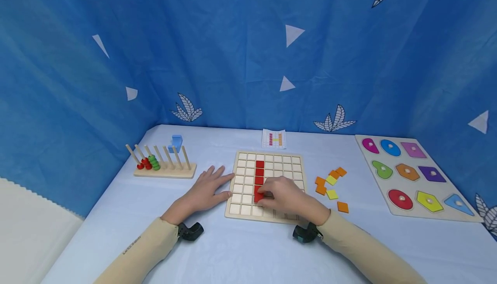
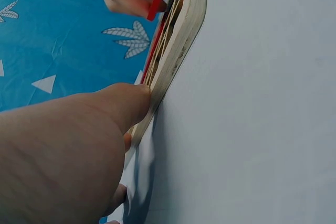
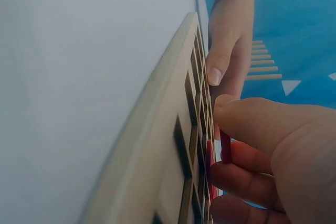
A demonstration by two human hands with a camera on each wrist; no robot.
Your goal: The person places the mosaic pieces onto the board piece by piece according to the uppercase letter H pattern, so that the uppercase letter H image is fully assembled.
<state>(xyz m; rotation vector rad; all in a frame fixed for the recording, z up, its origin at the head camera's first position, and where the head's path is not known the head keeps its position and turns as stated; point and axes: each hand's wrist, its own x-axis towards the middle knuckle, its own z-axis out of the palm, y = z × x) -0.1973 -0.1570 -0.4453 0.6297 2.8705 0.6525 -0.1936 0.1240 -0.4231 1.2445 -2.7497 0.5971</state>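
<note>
A wooden grid board [image 1: 264,220] lies flat on the table with a column of red square tiles [image 1: 259,172] in its cells. My right hand [image 1: 282,193] is over the column's near end, pinching a red tile [image 3: 226,146] between thumb and fingers. In the left wrist view that red tile [image 2: 157,2] stands tilted on edge, close above the board. Spread out on the table, my left hand [image 1: 206,190] touches the board's left edge with thumb and fingertips. Whether the held tile touches its cell cannot be told.
Loose orange tiles [image 1: 343,207] and yellow tiles [image 1: 332,194] lie right of the board. Behind it is a pattern card [image 1: 274,139]. A peg rack [image 1: 165,173] with red and green beads and a blue block [image 1: 176,141] stand left. Far right lies a shape puzzle [image 1: 392,169].
</note>
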